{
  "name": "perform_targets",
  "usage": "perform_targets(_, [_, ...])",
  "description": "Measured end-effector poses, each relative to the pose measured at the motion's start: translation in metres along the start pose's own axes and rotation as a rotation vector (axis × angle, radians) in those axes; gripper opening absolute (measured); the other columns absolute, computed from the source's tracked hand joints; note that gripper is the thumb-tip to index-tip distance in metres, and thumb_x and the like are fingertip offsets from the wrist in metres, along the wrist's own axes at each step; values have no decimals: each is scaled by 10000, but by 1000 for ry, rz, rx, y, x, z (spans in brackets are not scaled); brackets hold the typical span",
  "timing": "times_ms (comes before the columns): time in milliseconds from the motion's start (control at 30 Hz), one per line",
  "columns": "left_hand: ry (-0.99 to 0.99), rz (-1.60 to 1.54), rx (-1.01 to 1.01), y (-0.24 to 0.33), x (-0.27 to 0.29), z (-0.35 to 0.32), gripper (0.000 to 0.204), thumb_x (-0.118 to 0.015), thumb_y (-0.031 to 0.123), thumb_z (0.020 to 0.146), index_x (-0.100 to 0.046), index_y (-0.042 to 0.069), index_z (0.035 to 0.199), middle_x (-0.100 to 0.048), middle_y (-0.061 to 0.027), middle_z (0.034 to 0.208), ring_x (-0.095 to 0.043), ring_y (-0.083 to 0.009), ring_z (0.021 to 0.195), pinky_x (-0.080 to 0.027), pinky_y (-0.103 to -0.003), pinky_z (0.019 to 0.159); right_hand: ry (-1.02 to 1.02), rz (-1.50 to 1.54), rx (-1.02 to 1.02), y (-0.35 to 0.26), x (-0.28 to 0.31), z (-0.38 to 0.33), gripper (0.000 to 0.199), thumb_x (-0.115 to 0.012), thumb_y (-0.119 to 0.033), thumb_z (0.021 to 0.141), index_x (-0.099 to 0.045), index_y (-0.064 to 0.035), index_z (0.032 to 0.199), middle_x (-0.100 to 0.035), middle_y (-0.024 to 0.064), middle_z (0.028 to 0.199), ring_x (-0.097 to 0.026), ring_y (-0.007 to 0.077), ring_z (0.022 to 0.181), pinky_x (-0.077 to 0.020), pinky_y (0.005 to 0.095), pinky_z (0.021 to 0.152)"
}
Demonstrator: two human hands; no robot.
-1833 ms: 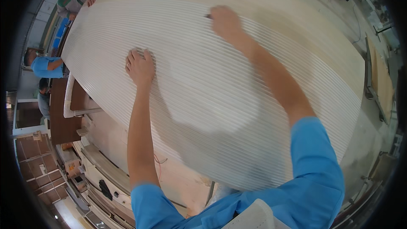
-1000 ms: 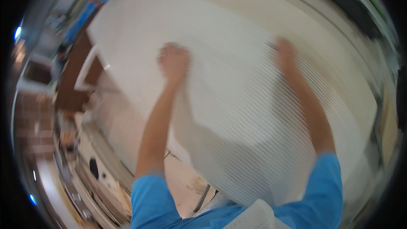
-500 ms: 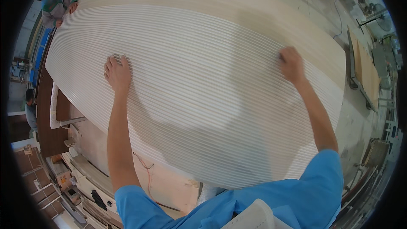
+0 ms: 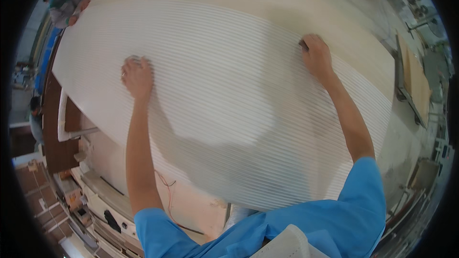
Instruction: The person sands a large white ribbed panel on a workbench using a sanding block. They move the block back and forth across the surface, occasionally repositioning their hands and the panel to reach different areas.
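Note:
A large, pale panel with narrow parallel ribs [image 4: 210, 81] spreads out in front of me. My left hand [image 4: 137, 77] rests on its left part, with the fingers bent and slightly apart; motion blurs the fingertips, and I make out nothing held there. Farther right, close to where the ribs meet a smooth pale strip [image 4: 344, 43], my right hand [image 4: 317, 56] is closed around a small dark block [image 4: 303, 44]. Most of that block is hidden by the fingers, so its exact kind does not show.
Two people in grey-and-green clothing [image 4: 69, 0] stand at the panel's far left corner, hands at its edge. Another person [image 4: 36, 119] is at the far left. A flat cart with brown boards [image 4: 413, 79] stands to the right. Orange cable [image 4: 168, 196] lies below the near edge.
My right hand has moved away from me and a little left, bringing the dark block more into sight. My left hand has shifted slightly right across the ribs.

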State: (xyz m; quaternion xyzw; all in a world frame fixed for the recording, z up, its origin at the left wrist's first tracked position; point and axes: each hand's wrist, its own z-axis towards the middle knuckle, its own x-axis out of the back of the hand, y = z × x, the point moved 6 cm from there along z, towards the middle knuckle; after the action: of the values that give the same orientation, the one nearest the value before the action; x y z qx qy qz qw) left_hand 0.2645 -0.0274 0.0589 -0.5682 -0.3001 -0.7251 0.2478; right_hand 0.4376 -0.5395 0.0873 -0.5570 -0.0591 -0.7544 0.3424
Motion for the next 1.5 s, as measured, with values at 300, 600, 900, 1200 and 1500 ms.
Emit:
perform_targets(300, [33, -53, 20, 8, 8, -6, 692, -415, 513, 1032, -398, 12, 1508, -380, -184, 1583, -286, -356, 1500, -227, -489, 1229, 47, 112, 239, -209, -171, 203, 147, -582, -69, 857, -698, -40, 944, -701, 150, 1012, -650, 356, 1017, -535, 465, 896])
perform_targets(600, [81, -32, -26, -1, 0, -8, 673, -434, 504, 1032, -428, 5, 1484, -412, -184, 1564, -309, -380, 1485, -249, -513, 1213, 26, 72, 157, -37, -45, 42, 95, -626, -65, 819, -666, -69, 905, -687, 138, 978, -647, 351, 1007, -528, 466, 887])
perform_targets(900, [29, -43, -19, 7, 3, -6, 685, -423, 502, 1035, -415, -11, 1489, -392, -196, 1578, -293, -395, 1490, -221, -516, 1221, 9, 158, -266, 59, 15, -22, 136, -670, -62, 838, -653, -45, 971, -662, 142, 953, -629, 351, 952, -508, 447, 841])
perform_targets(1200, [37, -21, -5, 1, 0, -8, 680, -412, 476, 1034, -402, -22, 1498, -368, -205, 1591, -289, -410, 1489, -206, -518, 1228, -57, -1, 92, -88, -90, 104, 165, -611, -43, 848, -685, -50, 995, -692, 141, 1028, -632, 346, 1040, -526, 467, 882])
perform_targets(1500, [20, -22, 19, 8, 10, -10, 684, -440, 508, 1022, -402, 24, 1505, -392, -171, 1580, -307, -366, 1489, -230, -503, 1222, 3, 80, 257, -199, -172, 213, 184, -589, -80, 857, -744, -57, 953, -732, 158, 992, -686, 335, 995, -559, 476, 859])
